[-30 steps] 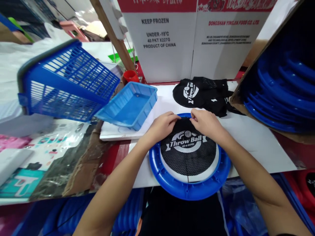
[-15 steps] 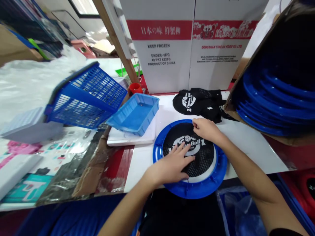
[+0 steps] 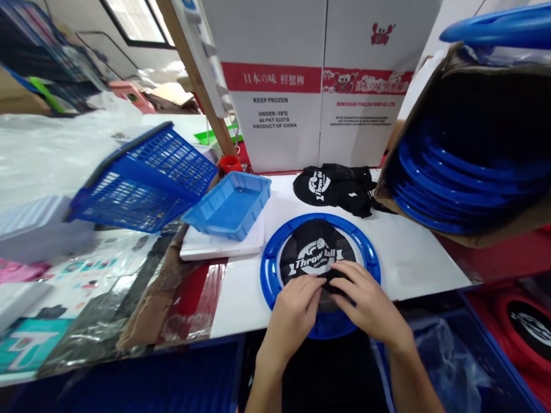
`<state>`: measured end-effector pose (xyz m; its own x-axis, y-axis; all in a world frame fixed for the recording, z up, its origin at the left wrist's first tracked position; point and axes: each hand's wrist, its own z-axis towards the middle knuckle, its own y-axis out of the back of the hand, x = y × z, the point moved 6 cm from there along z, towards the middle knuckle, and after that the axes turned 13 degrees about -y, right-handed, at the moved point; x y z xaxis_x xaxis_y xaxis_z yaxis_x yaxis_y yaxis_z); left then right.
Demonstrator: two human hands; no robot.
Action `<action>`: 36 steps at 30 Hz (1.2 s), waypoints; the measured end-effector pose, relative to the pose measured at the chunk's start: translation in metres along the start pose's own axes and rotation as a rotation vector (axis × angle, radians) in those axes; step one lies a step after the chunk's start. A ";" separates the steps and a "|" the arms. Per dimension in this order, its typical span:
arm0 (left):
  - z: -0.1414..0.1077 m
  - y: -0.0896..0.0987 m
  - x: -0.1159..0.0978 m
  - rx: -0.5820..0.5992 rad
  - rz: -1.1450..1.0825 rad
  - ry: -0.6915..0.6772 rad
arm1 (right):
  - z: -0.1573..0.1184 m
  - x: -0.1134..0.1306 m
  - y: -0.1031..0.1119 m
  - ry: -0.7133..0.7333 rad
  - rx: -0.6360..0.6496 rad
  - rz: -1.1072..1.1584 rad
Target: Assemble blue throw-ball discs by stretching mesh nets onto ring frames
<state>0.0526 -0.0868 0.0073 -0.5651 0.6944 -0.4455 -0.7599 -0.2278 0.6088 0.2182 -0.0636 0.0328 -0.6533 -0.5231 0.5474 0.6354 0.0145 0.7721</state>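
Observation:
A blue plastic ring (image 3: pixel 269 268) lies flat near the front edge of the white worktop. Inside it sits a round black mesh cloth (image 3: pixel 297 258) with a white "Throw Ball" print, its near part bunched up. My left hand (image 3: pixel 295 307) is closed, pinching the cloth's raised fold between thumb and fingers. From the other side, my right hand (image 3: pixel 372 301) grips the same fold, fingers bent over it. Further back on the worktop lie loose black printed mesh cloths (image 3: pixel 321 186). The cloth's near edge is partly hidden by both hands.
At right, a tilted cardboard box (image 3: pixel 387 201) holds several blue rings (image 3: pixel 434 178). A light-blue tray (image 3: pixel 235 209) rests on white pieces at left, beside a tilted blue basket (image 3: pixel 146 180). A red cup (image 3: pixel 230 164) and large white cartons (image 3: pixel 279 143) stand behind.
My right hand has come from the ring's far rim to the near middle of the cloth. My left hand, spread flat before, now pinches the cloth, which has bunched up. The view has shifted.

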 end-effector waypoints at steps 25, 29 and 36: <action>-0.017 0.010 -0.005 0.087 -0.247 -0.276 | -0.026 -0.017 -0.003 0.191 0.042 0.165; -0.017 0.009 -0.005 0.161 -0.214 -0.274 | -0.027 -0.012 -0.003 0.232 0.071 0.107; -0.018 0.010 -0.007 0.133 -0.178 -0.308 | -0.041 0.008 -0.011 0.229 -0.037 -0.106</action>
<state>0.0428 -0.1064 0.0048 -0.2899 0.8924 -0.3458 -0.7775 -0.0089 0.6288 0.2233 -0.1029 0.0151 -0.6095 -0.6992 0.3737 0.5856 -0.0793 0.8067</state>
